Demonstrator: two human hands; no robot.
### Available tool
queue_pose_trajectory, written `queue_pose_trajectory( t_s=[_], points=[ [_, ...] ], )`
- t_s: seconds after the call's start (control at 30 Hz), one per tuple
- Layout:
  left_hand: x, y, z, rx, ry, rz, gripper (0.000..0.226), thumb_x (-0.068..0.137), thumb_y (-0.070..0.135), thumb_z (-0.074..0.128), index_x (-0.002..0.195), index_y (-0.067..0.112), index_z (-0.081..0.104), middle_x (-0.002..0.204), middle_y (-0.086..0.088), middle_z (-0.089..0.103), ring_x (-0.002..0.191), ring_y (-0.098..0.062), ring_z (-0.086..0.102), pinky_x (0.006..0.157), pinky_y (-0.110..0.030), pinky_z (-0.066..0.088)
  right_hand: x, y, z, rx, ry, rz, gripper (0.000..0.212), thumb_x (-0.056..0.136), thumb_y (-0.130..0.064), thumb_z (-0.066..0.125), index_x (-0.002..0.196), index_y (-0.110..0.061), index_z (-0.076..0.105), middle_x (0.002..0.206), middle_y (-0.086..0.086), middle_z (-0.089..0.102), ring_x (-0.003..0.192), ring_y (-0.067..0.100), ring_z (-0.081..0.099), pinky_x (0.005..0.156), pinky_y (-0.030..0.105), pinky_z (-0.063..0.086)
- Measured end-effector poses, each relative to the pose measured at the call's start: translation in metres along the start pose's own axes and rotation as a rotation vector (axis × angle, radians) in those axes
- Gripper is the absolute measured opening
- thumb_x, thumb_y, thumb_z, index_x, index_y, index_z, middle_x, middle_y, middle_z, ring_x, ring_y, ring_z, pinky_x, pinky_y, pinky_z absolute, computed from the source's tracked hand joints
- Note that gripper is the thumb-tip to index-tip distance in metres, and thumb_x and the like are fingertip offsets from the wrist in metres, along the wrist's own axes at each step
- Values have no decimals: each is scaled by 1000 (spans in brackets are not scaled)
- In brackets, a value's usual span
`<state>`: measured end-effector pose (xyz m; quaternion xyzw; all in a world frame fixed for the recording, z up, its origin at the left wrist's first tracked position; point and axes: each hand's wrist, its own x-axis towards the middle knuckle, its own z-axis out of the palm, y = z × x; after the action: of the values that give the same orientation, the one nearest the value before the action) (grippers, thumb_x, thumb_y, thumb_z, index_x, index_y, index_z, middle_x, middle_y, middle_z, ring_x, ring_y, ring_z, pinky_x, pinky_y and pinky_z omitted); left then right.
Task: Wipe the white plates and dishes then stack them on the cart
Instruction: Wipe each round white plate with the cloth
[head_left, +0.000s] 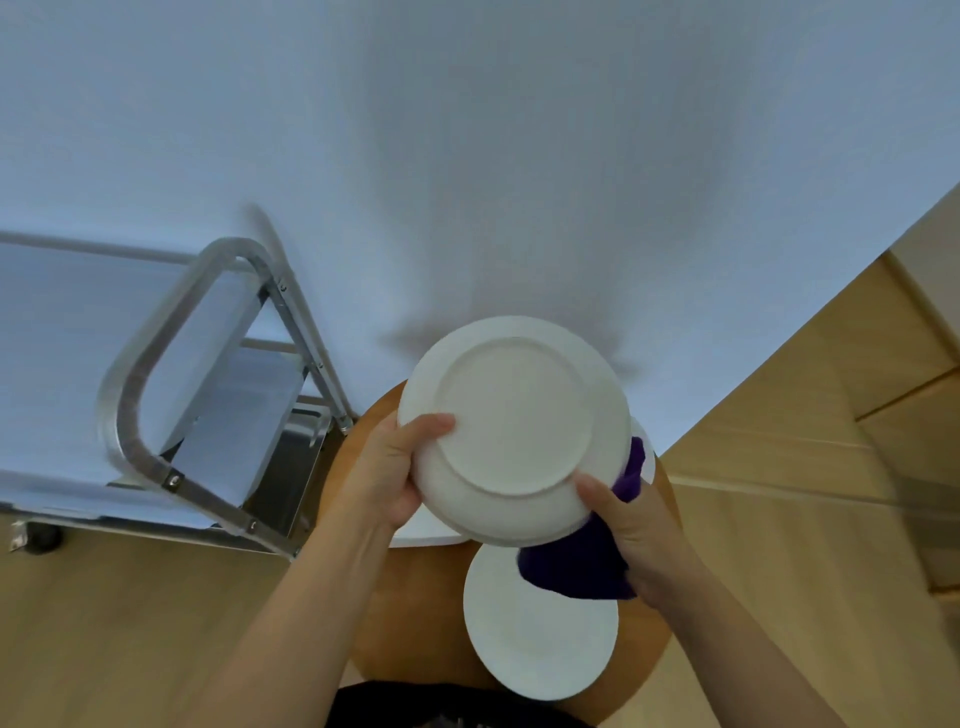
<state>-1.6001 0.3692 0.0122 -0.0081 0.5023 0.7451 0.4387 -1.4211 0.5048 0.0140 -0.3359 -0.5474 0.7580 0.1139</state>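
I hold a white plate tilted up above a round wooden table, its underside facing me. My left hand grips its left rim, thumb on the back. My right hand holds the lower right rim together with a purple cloth that hangs under the plate. A second white plate lies flat on the table below. Another white dish is partly hidden behind the held plate. The metal cart stands to the left.
The cart's tubular handle and shelves sit close to the table's left edge. A white wall fills the upper view. Light wooden floor and a wooden panel lie to the right. A cart wheel rests on the floor.
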Motion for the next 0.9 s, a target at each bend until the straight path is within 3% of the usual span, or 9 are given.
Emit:
queue_pose_trajectory(
  t_s=[0.1, 0.23, 0.33, 0.4, 0.47, 0.53, 0.7, 0.8, 0.9],
  points=[
    [-5, 8, 7, 129, 10, 77, 53, 52, 12, 79, 102, 16, 62, 85, 0, 75, 74, -18, 72, 56, -31, 56, -1, 4, -9, -206, 109, 29, 55, 70, -57, 70, 112, -24, 60, 96, -7, 72, 86, 9, 68, 63, 18, 53],
    [-5, 18, 12, 280, 40, 157, 49, 53, 8, 81, 97, 18, 63, 83, 3, 74, 75, -18, 71, 58, -32, 57, -2, -17, -17, -16, 371, -88, 29, 95, -55, 35, 93, -47, 62, 101, -12, 69, 97, 12, 63, 80, 34, 51],
    [-5, 23, 19, 514, 26, 200, 44, 49, 12, 84, 88, 23, 67, 80, 4, 73, 74, -15, 70, 59, -30, 56, -6, -48, -9, -110, 179, -342, 25, 91, -50, 38, 93, -45, 62, 81, -23, 67, 80, 0, 62, 67, 18, 52],
    [-7, 22, 28, 641, -52, 207, 42, 48, 14, 85, 85, 25, 68, 81, 3, 73, 76, -16, 69, 60, -29, 55, -8, -63, 3, -436, -45, -484, 29, 84, -46, 44, 106, -37, 61, 102, -30, 61, 97, -8, 56, 81, 13, 47],
    [-9, 21, 33, 702, -177, 204, 35, 59, 16, 82, 90, 20, 67, 88, -5, 71, 84, -22, 66, 73, -37, 57, -3, -68, 11, -981, -293, -581, 39, 90, -51, 49, 128, -45, 49, 146, -29, 17, 139, -7, 8, 116, 23, 13],
    [-11, 27, 30, 821, -274, 213, 19, 80, 9, 71, 94, 15, 61, 91, -11, 65, 87, -30, 60, 84, -44, 53, -1, -73, 13, -1262, -369, -502, 59, 85, -57, 53, 132, -61, 17, 148, -27, -15, 140, 7, -23, 117, 42, -7],
    [-22, 47, 36, 1114, -409, 377, 42, 79, -6, 66, 73, 32, 49, 67, 15, 53, 63, -7, 49, 66, -25, 43, 6, -77, 14, -1355, -261, -690, 91, 70, -52, 74, 136, -54, 11, 156, -2, 6, 143, 25, 6, 116, 47, 15],
    [-31, 52, 47, 1274, -485, 459, 42, 81, 4, 69, 78, 38, 44, 77, 19, 51, 70, -1, 51, 69, -15, 42, 17, -94, 7, -1233, -377, -580, 94, 65, -45, 81, 135, -58, 19, 141, -16, 22, 128, 8, 30, 104, 27, 36],
    [-35, 55, 50, 1272, -508, 479, 26, 75, 22, 67, 78, 38, 47, 75, 16, 55, 72, -7, 55, 70, -24, 48, 21, -104, -1, -1081, -480, -479, 89, 62, -39, 85, 125, -64, 27, 128, -26, 36, 115, -6, 39, 91, 12, 43]
  ],
)
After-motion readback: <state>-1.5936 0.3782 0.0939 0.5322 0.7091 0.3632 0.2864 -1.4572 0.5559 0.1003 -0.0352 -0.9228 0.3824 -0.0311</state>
